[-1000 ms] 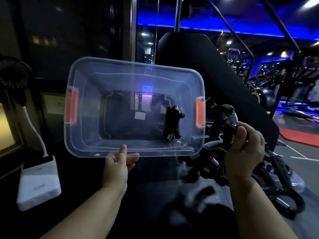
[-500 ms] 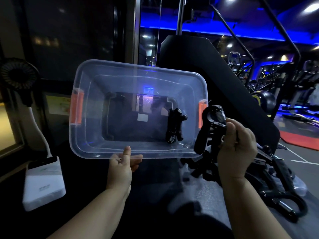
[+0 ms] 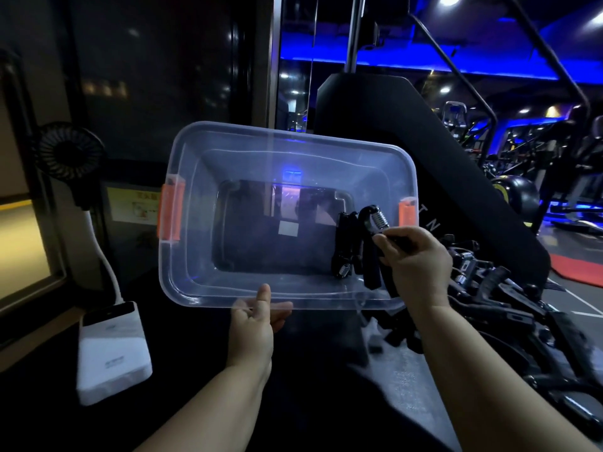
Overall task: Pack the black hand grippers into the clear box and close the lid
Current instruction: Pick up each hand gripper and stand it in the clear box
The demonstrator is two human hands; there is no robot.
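The clear box [image 3: 195, 243] with orange latches is tilted up, its opening facing me. My left hand [image 3: 256, 324] holds its near rim from below, thumb on the rim. One black hand gripper [image 3: 342, 252] lies inside at the box's right end. My right hand [image 3: 416, 256] grips the handle of a second black hand gripper [image 3: 370, 223], its spring end up, just inside the box's right side next to the first. A pile of more black hand grippers [image 3: 483, 288] lies to the right, partly hidden by my right arm.
A white power bank [image 3: 112, 350] with a small black fan [image 3: 70, 154] on a white stalk sits at the left. A black gym machine panel [image 3: 391, 132] stands behind the box. Gym equipment and a red mat [image 3: 577, 265] lie far right.
My right hand has carried the hand gripper left from the pile into the box's right side. The box has shifted slightly right and down in view; my left hand keeps its hold.
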